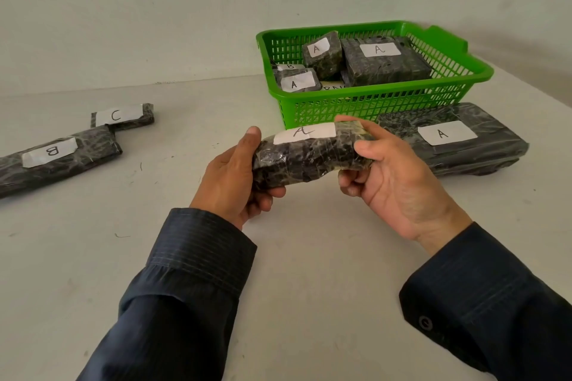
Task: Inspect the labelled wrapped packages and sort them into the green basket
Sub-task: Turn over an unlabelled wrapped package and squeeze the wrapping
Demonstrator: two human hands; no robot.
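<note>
Both hands hold one dark plastic-wrapped package [309,155] with a white label "A", lifted above the table in front of the green basket [371,96]. My left hand [235,182] grips its left end and my right hand [393,176] grips its right end. The basket holds several wrapped packages, three showing "A" [383,62] and one showing "B" [289,66]. A large flat package labelled "A" [458,142] lies on the table just right of my hands. At the left lie a long package labelled "B" [58,158] and a small one labelled "C" [123,117].
The pale table [185,257] meets a plain wall [154,9] behind the basket. My dark sleeves reach in from the bottom of the view. The table's right edge runs diagonally past the basket.
</note>
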